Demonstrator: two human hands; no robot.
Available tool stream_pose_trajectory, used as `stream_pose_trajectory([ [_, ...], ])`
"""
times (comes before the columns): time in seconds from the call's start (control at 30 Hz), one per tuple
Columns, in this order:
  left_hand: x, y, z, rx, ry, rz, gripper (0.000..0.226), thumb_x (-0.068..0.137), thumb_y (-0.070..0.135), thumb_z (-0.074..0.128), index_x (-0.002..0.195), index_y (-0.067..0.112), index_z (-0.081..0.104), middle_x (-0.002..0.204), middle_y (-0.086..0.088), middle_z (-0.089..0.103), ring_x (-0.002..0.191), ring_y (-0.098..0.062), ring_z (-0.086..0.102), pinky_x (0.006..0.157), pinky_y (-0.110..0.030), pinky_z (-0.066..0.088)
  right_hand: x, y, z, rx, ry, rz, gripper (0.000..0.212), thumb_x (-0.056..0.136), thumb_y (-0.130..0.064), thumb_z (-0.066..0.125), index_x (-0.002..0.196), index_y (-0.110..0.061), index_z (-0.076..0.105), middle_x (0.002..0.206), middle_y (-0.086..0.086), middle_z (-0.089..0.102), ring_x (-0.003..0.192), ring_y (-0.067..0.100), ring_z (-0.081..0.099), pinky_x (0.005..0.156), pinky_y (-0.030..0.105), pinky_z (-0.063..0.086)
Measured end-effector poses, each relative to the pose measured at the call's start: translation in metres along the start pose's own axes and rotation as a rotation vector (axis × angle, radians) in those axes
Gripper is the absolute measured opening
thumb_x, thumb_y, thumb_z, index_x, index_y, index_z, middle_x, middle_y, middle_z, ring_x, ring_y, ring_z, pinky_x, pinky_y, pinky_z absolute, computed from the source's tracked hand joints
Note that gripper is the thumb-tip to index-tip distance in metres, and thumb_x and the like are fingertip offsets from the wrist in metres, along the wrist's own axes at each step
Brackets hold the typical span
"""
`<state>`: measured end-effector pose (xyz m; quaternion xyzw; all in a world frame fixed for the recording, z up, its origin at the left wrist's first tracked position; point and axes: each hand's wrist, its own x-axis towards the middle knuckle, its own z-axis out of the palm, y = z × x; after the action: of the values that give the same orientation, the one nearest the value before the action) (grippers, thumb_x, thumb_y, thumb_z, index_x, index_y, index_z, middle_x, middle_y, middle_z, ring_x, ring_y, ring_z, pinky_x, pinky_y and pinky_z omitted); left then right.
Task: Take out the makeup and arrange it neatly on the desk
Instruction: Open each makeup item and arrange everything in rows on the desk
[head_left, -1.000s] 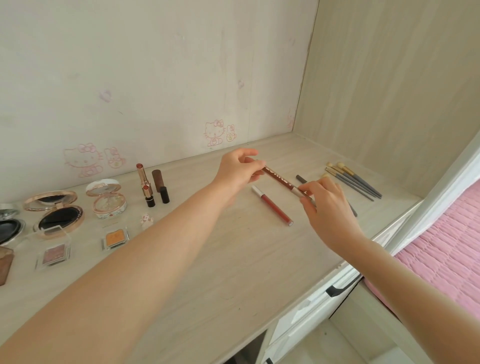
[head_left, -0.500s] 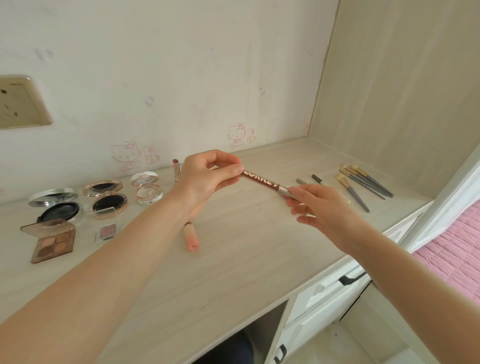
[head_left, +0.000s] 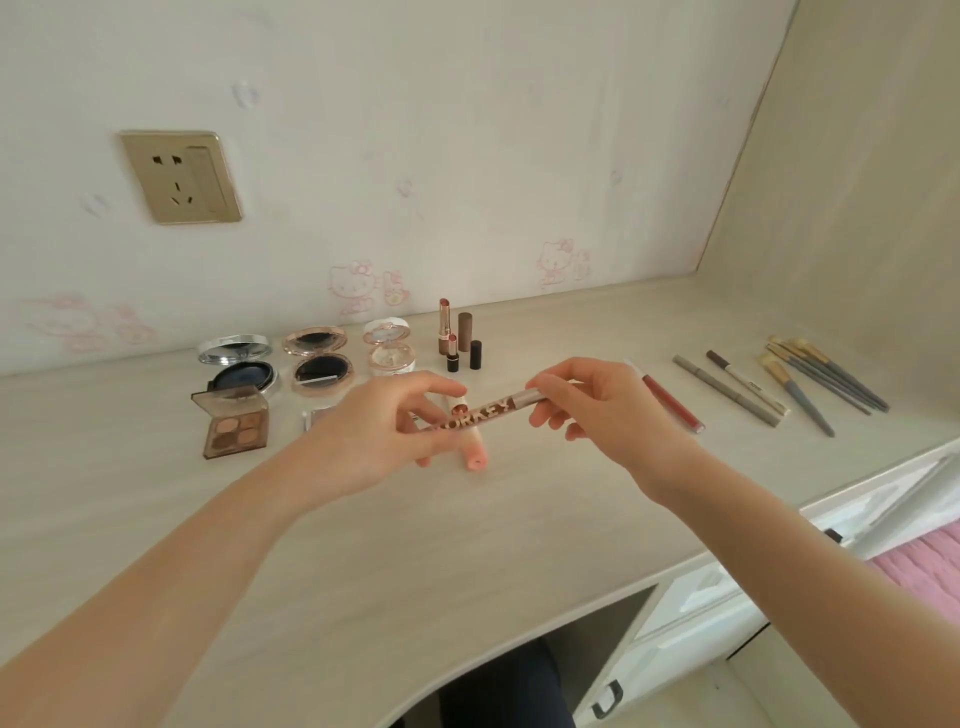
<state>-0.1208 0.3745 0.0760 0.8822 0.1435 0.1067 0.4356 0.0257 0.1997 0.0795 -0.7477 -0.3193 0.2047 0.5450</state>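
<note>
Both hands hold a brown lip pencil (head_left: 485, 413) with pale lettering above the middle of the light wood desk (head_left: 395, 561). My left hand (head_left: 374, 436) pinches its left end and my right hand (head_left: 597, 410) pinches its silver right end. Under the pencil a peach-pink tube (head_left: 474, 454) lies on the desk, partly hidden. Along the wall stand open compacts (head_left: 317, 364), an eyeshadow palette (head_left: 235, 426) and upright lipsticks (head_left: 447, 332). To the right lie a red lip liner (head_left: 670, 400), two pencils (head_left: 737, 389) and several brushes (head_left: 821, 379).
A gold wall socket (head_left: 179, 176) sits on the wall above the desk's left part. A wood side panel (head_left: 857, 234) closes the desk on the right. White drawers (head_left: 717, 613) lie below the front edge, and a pink bedspread (head_left: 924, 566) at far right.
The view swung left and up, bringing the socket and palette into sight. Both hands carried the brown pencil leftward, from near the red liner to over the peach-pink tube.
</note>
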Motion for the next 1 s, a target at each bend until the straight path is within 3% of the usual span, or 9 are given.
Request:
stream_pose_trajectory([
  [0.1, -0.017, -0.01, 0.005, 0.083, 0.107, 0.021, 0.028, 0.079, 0.038, 0.074, 0.102, 0.042, 0.058, 0.089, 0.009, 0.069, 0.063, -0.011, 0.064, 0.072, -0.035, 0.055, 0.001, -0.006, 0.024, -0.042, -0.057, -0.028, 0.017, 0.095, -0.023, 0.054, 0.092, -0.014, 0.069, 0.072, -0.002, 0.073, 0.067, 0.008, 0.057, 0.066, 0.027, 0.048],
  [0.2, -0.031, -0.02, 0.005, 0.159, 0.258, 0.046, 0.02, 0.082, 0.036, 0.072, 0.087, 0.035, 0.053, 0.082, 0.012, 0.066, 0.062, -0.01, 0.058, 0.063, -0.028, 0.048, 0.002, -0.008, 0.046, -0.005, -0.075, -0.041, 0.021, 0.096, -0.025, 0.054, 0.09, -0.012, 0.069, 0.068, -0.004, 0.07, 0.062, 0.008, 0.055, 0.06, 0.024, 0.045],
  [0.47, -0.058, -0.05, 0.003, 0.28, 0.465, 0.121, 0.015, 0.086, 0.027, 0.066, 0.09, 0.028, 0.052, 0.08, 0.017, 0.058, 0.072, -0.008, 0.053, 0.066, -0.023, 0.042, -0.004, -0.002, 0.094, 0.188, -0.13, 0.046, 0.019, 0.093, -0.026, 0.061, 0.081, -0.012, 0.063, 0.061, -0.002, 0.062, 0.046, 0.013, 0.048, 0.047, 0.023, 0.037],
  [0.63, -0.064, -0.056, 0.007, 0.311, 0.525, 0.147, 0.015, 0.084, 0.024, 0.07, 0.088, 0.023, 0.056, 0.076, 0.02, 0.055, 0.07, 0.012, 0.048, 0.063, -0.009, 0.035, -0.004, 0.004, 0.113, 0.271, -0.109, 0.017, 0.017, 0.093, -0.018, 0.059, 0.089, -0.002, 0.062, 0.06, 0.003, 0.061, 0.041, 0.02, 0.05, 0.038, 0.022, 0.033],
  [0.8, -0.063, -0.068, 0.011, 0.309, 0.509, 0.152, 0.012, 0.085, 0.031, 0.068, 0.089, 0.023, 0.06, 0.075, 0.02, 0.058, 0.068, 0.005, 0.05, 0.063, -0.021, 0.036, -0.008, 0.018, 0.119, 0.231, -0.059, -0.093, 0.013, 0.091, -0.015, 0.061, 0.082, -0.007, 0.061, 0.06, 0.006, 0.063, 0.045, 0.021, 0.056, 0.042, 0.027, 0.039],
  [1.0, -0.067, -0.075, 0.011, 0.274, 0.526, 0.185, 0.024, 0.084, 0.046, 0.061, 0.091, 0.023, 0.065, 0.078, 0.024, 0.06, 0.077, 0.003, 0.051, 0.072, -0.01, 0.034, -0.012, 0.025, 0.119, 0.158, -0.035, -0.224, 0.011, 0.091, -0.016, 0.061, 0.08, -0.012, 0.06, 0.063, 0.007, 0.064, 0.049, 0.02, 0.058, 0.054, 0.02, 0.042],
])
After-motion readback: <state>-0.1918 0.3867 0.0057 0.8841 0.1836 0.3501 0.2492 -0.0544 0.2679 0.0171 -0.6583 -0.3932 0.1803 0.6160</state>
